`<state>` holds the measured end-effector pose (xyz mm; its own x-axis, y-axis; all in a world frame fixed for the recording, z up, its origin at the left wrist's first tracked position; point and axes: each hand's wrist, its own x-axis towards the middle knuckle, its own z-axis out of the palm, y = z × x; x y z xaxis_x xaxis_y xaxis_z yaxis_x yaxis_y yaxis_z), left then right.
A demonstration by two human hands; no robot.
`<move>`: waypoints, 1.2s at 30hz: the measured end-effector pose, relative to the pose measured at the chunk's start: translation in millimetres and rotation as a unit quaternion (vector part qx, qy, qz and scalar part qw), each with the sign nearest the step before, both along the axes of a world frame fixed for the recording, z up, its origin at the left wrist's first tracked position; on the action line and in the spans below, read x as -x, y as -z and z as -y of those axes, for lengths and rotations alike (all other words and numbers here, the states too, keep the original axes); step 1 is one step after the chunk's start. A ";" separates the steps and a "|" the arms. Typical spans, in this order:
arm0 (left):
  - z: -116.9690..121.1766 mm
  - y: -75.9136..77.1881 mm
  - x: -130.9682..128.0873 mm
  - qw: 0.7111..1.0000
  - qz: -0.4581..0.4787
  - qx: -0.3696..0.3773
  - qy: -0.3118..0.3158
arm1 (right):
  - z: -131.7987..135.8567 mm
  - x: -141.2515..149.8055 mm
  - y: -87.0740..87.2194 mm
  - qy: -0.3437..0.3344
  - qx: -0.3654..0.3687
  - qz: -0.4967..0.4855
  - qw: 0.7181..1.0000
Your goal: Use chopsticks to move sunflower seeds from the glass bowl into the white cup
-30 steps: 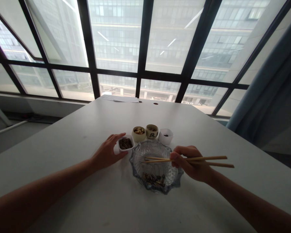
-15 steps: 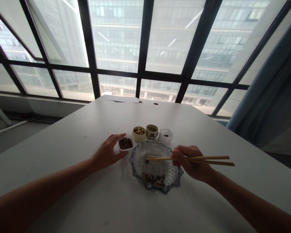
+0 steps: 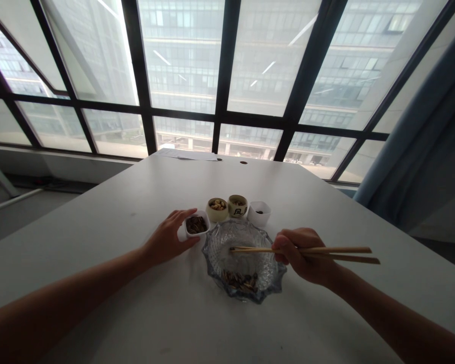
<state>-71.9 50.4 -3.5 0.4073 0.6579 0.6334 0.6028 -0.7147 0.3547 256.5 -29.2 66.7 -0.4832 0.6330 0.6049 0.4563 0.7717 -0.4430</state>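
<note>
My left hand (image 3: 173, 233) grips a small white square cup (image 3: 207, 230) between thumb and fingers; dark striped seeds (image 3: 196, 224) fill it. Touching that cup's right side is a clear glass bowl (image 3: 217, 270) with a scalloped rim. Seeds (image 3: 239, 281) lie in a pile at its near side. My right hand (image 3: 299, 253) is closed around a pair of wooden chopsticks (image 3: 261, 249), their thick ends pointing right. Over the bowl, the chopstick tips meet at a small dark piece (image 3: 232, 249), too small to name.
Behind the bowl stand a pale yellow cup (image 3: 217, 214) of nuts, a cup with a dark character (image 3: 237, 206), and a white cup (image 3: 259, 214) with a few dark bits. Papers (image 3: 189, 153) lie at the white table's (image 3: 136, 199) far end, by the windows. A blue curtain (image 3: 405, 136) hangs at right.
My right hand and the chopsticks have shifted slightly right and down, and the tips have come together at the small dark piece. My left hand and the cup have not moved.
</note>
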 end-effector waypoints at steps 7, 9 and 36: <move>-0.1 -0.5 -0.4 1.000 -0.004 0.000 -0.003 | -0.8 -2.4 1.8 -0.028 0.014 0.029 0.999; 0.0 -0.5 -0.3 1.000 -0.005 0.001 -0.003 | -1.1 -2.1 2.3 -0.030 0.014 0.027 0.999; -0.1 -0.2 0.2 1.000 -0.007 0.014 -0.011 | -20.1 -22.7 2.5 0.175 -0.057 -0.122 0.975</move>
<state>-72.1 50.5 -3.4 0.4015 0.6840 0.6090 0.6224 -0.6916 0.3664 279.2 -9.2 64.2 -0.0824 0.6546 0.7515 0.5920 0.6387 -0.4915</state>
